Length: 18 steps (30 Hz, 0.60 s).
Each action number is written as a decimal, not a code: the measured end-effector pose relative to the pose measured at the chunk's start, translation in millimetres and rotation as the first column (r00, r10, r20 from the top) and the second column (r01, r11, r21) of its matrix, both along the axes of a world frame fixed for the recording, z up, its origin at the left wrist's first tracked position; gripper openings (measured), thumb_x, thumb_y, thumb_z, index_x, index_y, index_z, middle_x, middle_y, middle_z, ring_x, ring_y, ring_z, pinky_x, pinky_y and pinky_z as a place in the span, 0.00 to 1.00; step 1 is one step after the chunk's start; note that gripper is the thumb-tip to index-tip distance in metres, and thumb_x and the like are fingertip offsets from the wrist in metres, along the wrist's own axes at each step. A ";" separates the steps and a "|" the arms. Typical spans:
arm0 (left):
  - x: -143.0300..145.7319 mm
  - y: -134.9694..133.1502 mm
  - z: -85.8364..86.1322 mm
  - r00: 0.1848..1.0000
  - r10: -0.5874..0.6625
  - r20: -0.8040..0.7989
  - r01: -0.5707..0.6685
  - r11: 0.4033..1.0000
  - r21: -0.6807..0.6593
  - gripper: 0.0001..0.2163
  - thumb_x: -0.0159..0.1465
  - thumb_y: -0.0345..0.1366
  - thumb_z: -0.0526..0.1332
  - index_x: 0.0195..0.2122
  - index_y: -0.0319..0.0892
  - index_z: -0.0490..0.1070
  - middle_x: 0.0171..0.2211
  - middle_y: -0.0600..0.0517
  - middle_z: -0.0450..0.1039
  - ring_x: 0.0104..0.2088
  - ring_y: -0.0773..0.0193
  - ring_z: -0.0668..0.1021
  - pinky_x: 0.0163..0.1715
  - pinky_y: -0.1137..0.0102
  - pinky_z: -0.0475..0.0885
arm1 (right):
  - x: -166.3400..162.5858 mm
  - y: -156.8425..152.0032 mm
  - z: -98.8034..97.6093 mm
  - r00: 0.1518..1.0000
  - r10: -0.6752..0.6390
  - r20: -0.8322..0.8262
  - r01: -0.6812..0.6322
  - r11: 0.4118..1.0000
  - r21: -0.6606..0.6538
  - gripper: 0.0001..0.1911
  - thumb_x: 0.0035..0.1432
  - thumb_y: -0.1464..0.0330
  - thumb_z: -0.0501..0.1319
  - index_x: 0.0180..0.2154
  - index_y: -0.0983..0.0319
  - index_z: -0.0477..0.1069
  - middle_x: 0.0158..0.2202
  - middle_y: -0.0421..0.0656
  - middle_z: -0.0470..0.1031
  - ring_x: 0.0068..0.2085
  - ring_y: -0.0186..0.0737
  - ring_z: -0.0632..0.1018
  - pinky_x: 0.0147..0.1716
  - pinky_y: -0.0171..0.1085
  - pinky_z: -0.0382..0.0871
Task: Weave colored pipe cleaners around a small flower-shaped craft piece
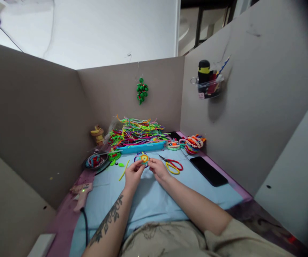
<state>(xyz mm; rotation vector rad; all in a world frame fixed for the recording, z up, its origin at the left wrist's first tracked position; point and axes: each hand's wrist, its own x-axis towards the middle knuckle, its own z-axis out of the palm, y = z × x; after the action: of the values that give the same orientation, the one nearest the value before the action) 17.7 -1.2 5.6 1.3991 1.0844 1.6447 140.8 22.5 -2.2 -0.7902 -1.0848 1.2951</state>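
Head view: both hands hold a small coloured disc (144, 158) near the middle of the frame.
The left hand (134, 170) pinches the disc's lower left edge between thumb and fingers; the right hand (156, 169), likewise nearly closed, grips its right edge, fingers curled. The disc, yellow and orange inside, is above the blue cloth (108, 203) on the worktop (60, 228). Just right of the hands lie scissors (168, 160) with red and yellow handles; left of them, a yellow-green strip (124, 170). Behind, at centre, a blue tray (143, 147) bears a heap of coloured stems (138, 130). A phone (208, 171) lies right of centre, a pink glue gun (83, 196) at lower left.
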 end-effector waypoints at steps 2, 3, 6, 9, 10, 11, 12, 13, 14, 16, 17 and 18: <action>-0.3 0.0 -0.9 0.999 0.005 -0.039 -0.004 1.000 0.022 0.14 0.47 0.38 0.67 0.36 0.40 0.76 0.26 0.51 0.76 0.25 0.65 0.75 0.27 0.72 0.70 | 1.8 1.1 -0.7 1.000 0.011 -0.026 -0.012 0.999 -0.039 0.18 0.39 0.57 0.64 0.17 0.62 0.62 0.16 0.35 0.60 0.19 0.28 0.59 0.20 0.30 0.51; -0.5 0.5 -1.5 0.999 0.004 -0.044 -0.003 1.000 0.022 0.14 0.48 0.38 0.67 0.36 0.40 0.76 0.26 0.51 0.76 0.25 0.65 0.75 0.26 0.72 0.69 | 2.3 1.9 -1.5 0.999 0.008 -0.038 -0.010 0.998 -0.055 0.17 0.38 0.58 0.65 0.17 0.63 0.63 0.16 0.35 0.61 0.19 0.28 0.59 0.20 0.30 0.51; -1.5 3.4 -2.6 1.000 0.001 -0.007 -0.001 1.000 -0.025 0.15 0.47 0.38 0.68 0.37 0.40 0.76 0.26 0.51 0.76 0.25 0.65 0.75 0.24 0.73 0.68 | 1.7 3.8 -3.9 0.999 -0.006 -0.045 0.002 0.994 -0.106 0.16 0.35 0.59 0.67 0.20 0.64 0.69 0.18 0.36 0.65 0.20 0.28 0.61 0.20 0.30 0.52; -3.7 7.1 -2.1 0.999 0.008 0.034 -0.005 0.997 -0.080 0.17 0.47 0.39 0.68 0.38 0.39 0.75 0.25 0.51 0.75 0.24 0.66 0.74 0.22 0.74 0.67 | 0.3 5.7 -4.3 0.999 0.021 -0.038 -0.026 0.988 -0.150 0.17 0.37 0.57 0.67 0.24 0.64 0.72 0.20 0.39 0.69 0.22 0.30 0.65 0.21 0.30 0.54; -4.8 8.3 -1.5 0.999 0.020 0.045 -0.016 0.996 -0.091 0.17 0.46 0.39 0.68 0.37 0.39 0.76 0.24 0.51 0.75 0.23 0.66 0.73 0.21 0.74 0.66 | 1.3 7.2 -4.0 0.998 0.032 -0.047 -0.039 0.987 -0.157 0.19 0.38 0.55 0.66 0.25 0.64 0.73 0.22 0.41 0.71 0.23 0.31 0.67 0.21 0.30 0.56; -6.0 9.3 -0.7 0.997 0.040 0.060 -0.034 0.994 -0.100 0.18 0.45 0.39 0.69 0.37 0.38 0.76 0.24 0.51 0.75 0.23 0.67 0.73 0.20 0.75 0.65 | 3.7 9.4 -3.7 0.997 0.032 -0.063 -0.042 0.986 -0.159 0.20 0.40 0.53 0.64 0.26 0.64 0.73 0.24 0.43 0.73 0.24 0.33 0.69 0.21 0.31 0.57; -7.3 10.2 0.1 0.995 0.064 0.078 -0.055 0.993 -0.109 0.19 0.45 0.40 0.69 0.37 0.38 0.76 0.24 0.51 0.74 0.22 0.68 0.72 0.19 0.75 0.63 | 7.6 12.5 -3.5 0.996 0.011 -0.084 -0.025 0.986 -0.162 0.21 0.42 0.51 0.63 0.27 0.64 0.73 0.26 0.44 0.74 0.25 0.34 0.70 0.21 0.31 0.58; -8.6 11.0 0.8 0.991 0.087 0.097 -0.076 0.990 -0.118 0.19 0.44 0.40 0.69 0.37 0.38 0.75 0.24 0.51 0.74 0.21 0.69 0.72 0.18 0.76 0.62 | 13.0 16.4 -3.6 0.994 -0.023 -0.107 0.006 0.986 -0.164 0.22 0.44 0.50 0.61 0.29 0.64 0.73 0.29 0.46 0.75 0.25 0.35 0.71 0.21 0.32 0.59; -9.8 11.6 1.3 0.988 0.104 0.112 -0.090 0.988 -0.125 0.20 0.44 0.41 0.69 0.38 0.38 0.75 0.24 0.52 0.74 0.21 0.69 0.71 0.17 0.76 0.61 | 19.5 20.9 -4.0 0.987 -0.102 -0.127 0.080 0.983 -0.167 0.23 0.45 0.50 0.60 0.30 0.63 0.73 0.29 0.46 0.76 0.25 0.34 0.71 0.20 0.32 0.59; -11.3 12.2 1.5 0.986 0.112 0.124 -0.096 0.987 -0.125 0.21 0.44 0.42 0.69 0.39 0.38 0.75 0.24 0.52 0.74 0.21 0.70 0.71 0.17 0.76 0.60 | 33.6 30.3 -6.0 0.942 -0.303 -0.146 0.278 0.946 -0.169 0.22 0.48 0.49 0.57 0.31 0.62 0.71 0.26 0.44 0.74 0.22 0.33 0.70 0.19 0.31 0.59; -11.6 12.1 1.4 0.987 0.105 0.120 -0.090 0.989 -0.117 0.21 0.44 0.42 0.69 0.39 0.38 0.75 0.24 0.52 0.74 0.21 0.70 0.71 0.17 0.77 0.60 | 39.7 34.4 -7.1 0.912 -0.385 -0.140 0.361 0.918 -0.166 0.22 0.49 0.49 0.55 0.30 0.61 0.70 0.24 0.42 0.73 0.21 0.32 0.69 0.19 0.31 0.58; -11.5 11.9 1.1 0.989 0.096 0.112 -0.085 0.991 -0.105 0.21 0.44 0.42 0.69 0.39 0.38 0.75 0.24 0.52 0.73 0.21 0.70 0.71 0.17 0.77 0.60 | 44.5 37.6 -8.0 0.900 -0.417 -0.130 0.396 0.904 -0.163 0.22 0.50 0.48 0.53 0.28 0.61 0.68 0.21 0.41 0.71 0.20 0.32 0.68 0.18 0.31 0.58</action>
<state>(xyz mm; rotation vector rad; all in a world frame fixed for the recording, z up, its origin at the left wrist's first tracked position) 6.2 10.7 6.7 1.1895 1.1604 1.6902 185.3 60.0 -10.2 -0.9378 -0.6609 1.0563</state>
